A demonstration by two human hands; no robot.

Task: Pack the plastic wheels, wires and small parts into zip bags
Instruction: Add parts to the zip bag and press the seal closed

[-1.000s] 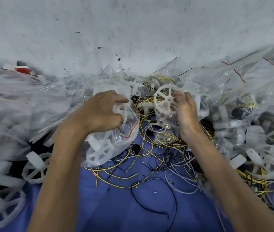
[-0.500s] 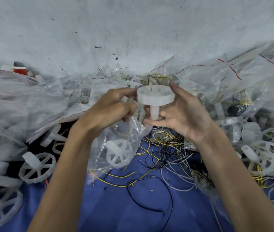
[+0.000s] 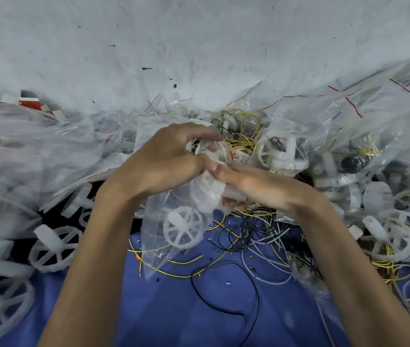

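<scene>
"So why does the left hand (image 3: 163,159) clench the zip bag (image 3: 154,234) right at its mouth?"

"Probably to keep the mouth spread. The right hand (image 3: 256,189) grasps a white wheel (image 3: 234,195), fingers over and thumb under, and the wheel sits partly inside the opening. Another wheel (image 3: 182,230) already lies at the hanging bag's bottom."

"Any room to move?"

"Little sideways. Loose wheels (image 3: 48,249) crowd the left and filled bags (image 3: 349,151) the right, while tangled wires (image 3: 254,229) lie just beneath the right hand. The blue cloth (image 3: 161,309) nearer the person looks like the freest patch, though one black wire (image 3: 224,291) loops across it."
</scene>
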